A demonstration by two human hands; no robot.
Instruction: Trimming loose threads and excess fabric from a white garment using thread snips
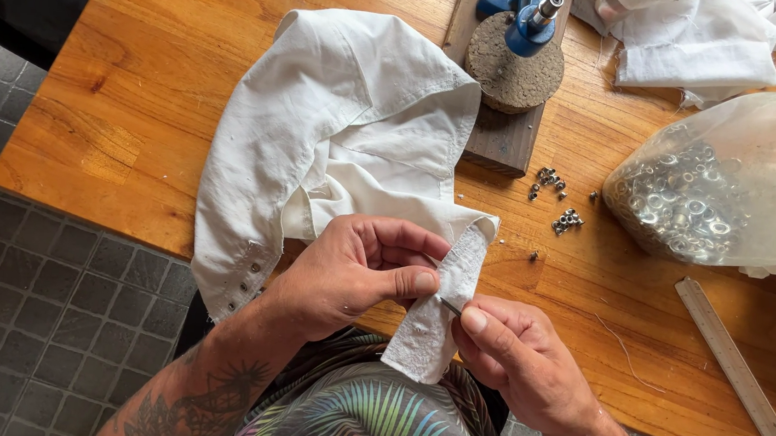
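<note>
Wooden counter (pixel 140 88) spanning most of the view, grey tiled floor (pixel 21 309) to the left. White garment (pixel 340 122) heaped in the middle of the counter, its lower left edge already carrying a short row of metal eyelets (pixel 244 285). More white cloth (pixel 697 39) piled at the top right corner. Clear bag of eyelets (pixel 713 197) lying at the right, well apart from the garment. Blue press (pixel 520 12) on a wooden base at the top, a round cork pad (pixel 513 71) under its head. Metal ruler (pixel 744 380) lying slantwise near the right edge. Loose eyelets (pixel 560 204) scattered between the press base and the bag.

At the near edge, a strip (pixel 441 310) of the garment pulled off the counter and held up between both hands. Left hand (pixel 356 266) curled, thumb pressed flat on the strip's face, fingers closed behind. Right hand (pixel 512 348) pinching a small dark metal tool (pixel 450 306) against the strip, thumb on top; exact kind of tool hard to tell.

Step in hand, by the look of it: marking or piercing a spot on the strip for another eyelet. Next move likely calling for steady tension in the cloth, the point kept square to the fabric, and fingertips behind kept out of its path.
</note>
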